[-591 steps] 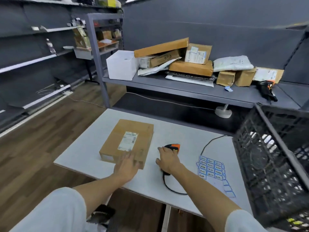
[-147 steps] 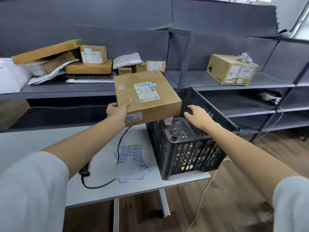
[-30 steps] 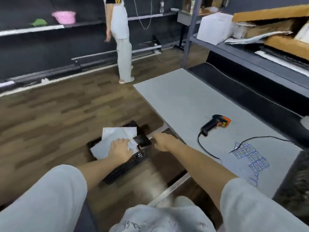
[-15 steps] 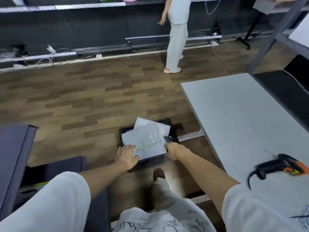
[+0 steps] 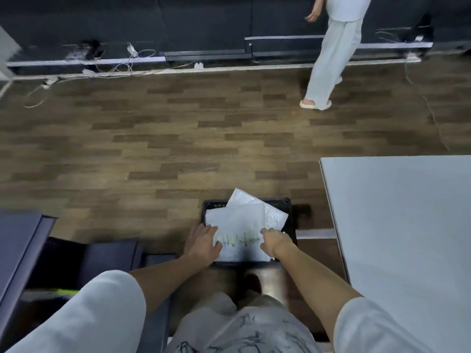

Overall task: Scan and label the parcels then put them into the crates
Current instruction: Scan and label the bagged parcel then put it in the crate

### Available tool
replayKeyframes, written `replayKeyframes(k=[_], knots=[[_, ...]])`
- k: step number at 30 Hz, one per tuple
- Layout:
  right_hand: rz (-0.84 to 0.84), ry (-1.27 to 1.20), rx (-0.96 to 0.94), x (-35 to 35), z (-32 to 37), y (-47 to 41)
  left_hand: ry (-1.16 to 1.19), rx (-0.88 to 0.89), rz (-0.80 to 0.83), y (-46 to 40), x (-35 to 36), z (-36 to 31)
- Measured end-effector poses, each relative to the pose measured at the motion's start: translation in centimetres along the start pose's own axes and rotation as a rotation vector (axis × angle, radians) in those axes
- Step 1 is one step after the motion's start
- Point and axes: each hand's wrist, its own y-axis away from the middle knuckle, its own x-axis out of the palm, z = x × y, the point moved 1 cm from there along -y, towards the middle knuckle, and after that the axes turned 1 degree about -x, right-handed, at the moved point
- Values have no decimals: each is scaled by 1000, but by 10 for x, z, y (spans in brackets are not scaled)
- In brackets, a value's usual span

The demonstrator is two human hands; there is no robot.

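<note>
A brown wood-plank floor (image 5: 178, 138) runs across a storeroom lined with dark shelving, where a person leans over a low black plastic lattice crate (image 5: 290, 202) standing on the floor just left of a pale grey tabletop (image 5: 397, 212). In the crate, two white soft-plastic mailer parcels (image 5: 242, 220) lie overlapped, the upper one bearing a blurred printed label near its front edge, the lower one poking a corner over the crate's far rim. The left hand (image 5: 202, 242) grips the upper mailer's near-left corner with curled fingers; the right hand (image 5: 274, 242) rests on its near-right edge, though whether it pinches the film or only presses on it cannot be told. Such thin, glossy bags look light, limp and slippery, likely to sag and slide when lifted by one point, so both near corners seem the soundest hold. Beyond the crate, a second person (image 5: 331, 47) in pale trousers and slippers stands by the far shelving, loose white cables (image 5: 119, 62) trailing along its foot.
</note>
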Motion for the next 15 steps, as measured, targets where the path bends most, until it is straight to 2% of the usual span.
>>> replayKeyframes(k=[15], knots=[[55,46,-11,-3,12,-106,103,-25,45,-73,25,23]])
